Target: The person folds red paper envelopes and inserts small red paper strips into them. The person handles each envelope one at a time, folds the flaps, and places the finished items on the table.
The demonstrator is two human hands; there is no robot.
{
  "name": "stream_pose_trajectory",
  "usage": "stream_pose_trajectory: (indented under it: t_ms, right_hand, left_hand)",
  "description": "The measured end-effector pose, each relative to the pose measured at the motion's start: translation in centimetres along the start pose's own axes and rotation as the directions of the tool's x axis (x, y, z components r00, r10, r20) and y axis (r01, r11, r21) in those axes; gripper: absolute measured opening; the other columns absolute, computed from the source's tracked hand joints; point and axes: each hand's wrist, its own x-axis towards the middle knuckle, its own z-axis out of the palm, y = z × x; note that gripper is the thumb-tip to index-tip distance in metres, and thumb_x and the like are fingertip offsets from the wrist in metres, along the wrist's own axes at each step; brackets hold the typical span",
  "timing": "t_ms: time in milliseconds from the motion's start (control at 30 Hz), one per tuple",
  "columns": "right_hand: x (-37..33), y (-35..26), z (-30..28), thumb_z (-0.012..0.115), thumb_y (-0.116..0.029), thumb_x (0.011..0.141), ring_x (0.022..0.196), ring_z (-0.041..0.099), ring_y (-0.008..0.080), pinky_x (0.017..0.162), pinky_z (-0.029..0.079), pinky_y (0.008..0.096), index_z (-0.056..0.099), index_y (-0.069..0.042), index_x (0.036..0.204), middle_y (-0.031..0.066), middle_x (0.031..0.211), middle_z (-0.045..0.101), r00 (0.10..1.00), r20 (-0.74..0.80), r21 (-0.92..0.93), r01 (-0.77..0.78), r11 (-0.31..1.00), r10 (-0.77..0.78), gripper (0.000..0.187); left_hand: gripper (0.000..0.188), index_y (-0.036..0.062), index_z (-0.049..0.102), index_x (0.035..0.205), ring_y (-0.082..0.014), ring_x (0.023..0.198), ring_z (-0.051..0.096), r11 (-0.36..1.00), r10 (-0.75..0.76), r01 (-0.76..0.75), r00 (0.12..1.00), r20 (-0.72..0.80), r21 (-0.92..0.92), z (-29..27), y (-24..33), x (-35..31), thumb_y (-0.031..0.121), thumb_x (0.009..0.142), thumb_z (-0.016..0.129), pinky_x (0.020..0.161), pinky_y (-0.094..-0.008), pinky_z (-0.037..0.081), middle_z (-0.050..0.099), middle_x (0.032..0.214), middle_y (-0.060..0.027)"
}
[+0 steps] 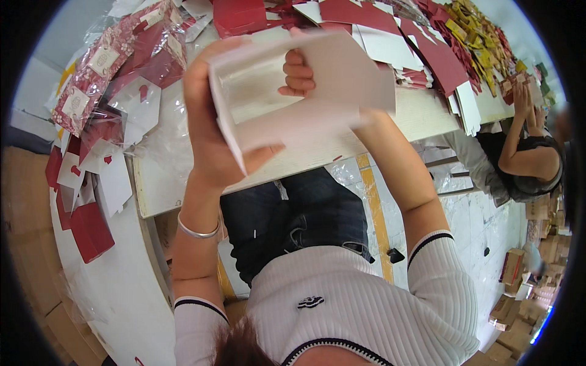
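Above the table's front edge I hold a white cardboard box point(348, 73), tilted, open at the side and blurred by motion. My left hand point(207, 122) is wrapped around its left side, with the thumb along the lower edge. The forearm of my right hand point(297, 74) passes behind the box's right panel. Its curled fingers show in the opening, against that panel; the palm is hidden. A silver bangle point(198, 227) circles my left wrist.
Red and white flat box pieces point(390, 43) lie piled along the far side of the white table point(165, 177). Patterned boxes in clear plastic point(97, 64) and a dark red box point(91, 232) are at the left. At the right sits another person point(528, 146); cardboard cartons point(519, 323) stand beyond.
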Motion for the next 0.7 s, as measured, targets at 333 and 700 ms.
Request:
stream_pose_trajectory:
  t_ms: [333, 700]
  right_hand:
    - [-4.0, 0.9, 6.5, 0.064, -0.032, 0.073, 0.124, 0.026, 0.0374, 0.099, 0.025, 0.0436, 0.033, -0.007, 0.130, 0.0225, 0.135, 0.023, 0.470, 0.540, -0.743, 0.656, -0.133, -0.698, 0.070]
    - [-5.3, -1.3, 3.5, 0.059, -0.021, 0.079, 0.110, 0.044, 0.0231, 0.092, 0.035, 0.0341, 0.040, -0.001, 0.124, 0.0138, 0.122, 0.043, 0.729, 0.439, -0.446, 0.684, 0.577, -0.525, 0.052]
  left_hand:
    - [0.050, 0.0030, 0.031, 0.126, -0.0176, 0.111, 0.041, 0.840, -0.493, 0.220, 0.693, -0.526, -0.497, 2.6, 2.8, 2.2, 0.028, 0.088, 0.050, 0.095, -0.0332, 0.033, 0.041, 0.124, -0.0086]
    - [0.108, 0.0032, 0.016, 0.134, -0.0238, 0.121, 0.032, 0.869, -0.417, 0.298, 0.871, -0.261, -0.396, -0.7, 3.2, 1.3, 0.074, 0.061, 0.051, 0.101, -0.0383, 0.023, 0.027, 0.135, -0.0125]
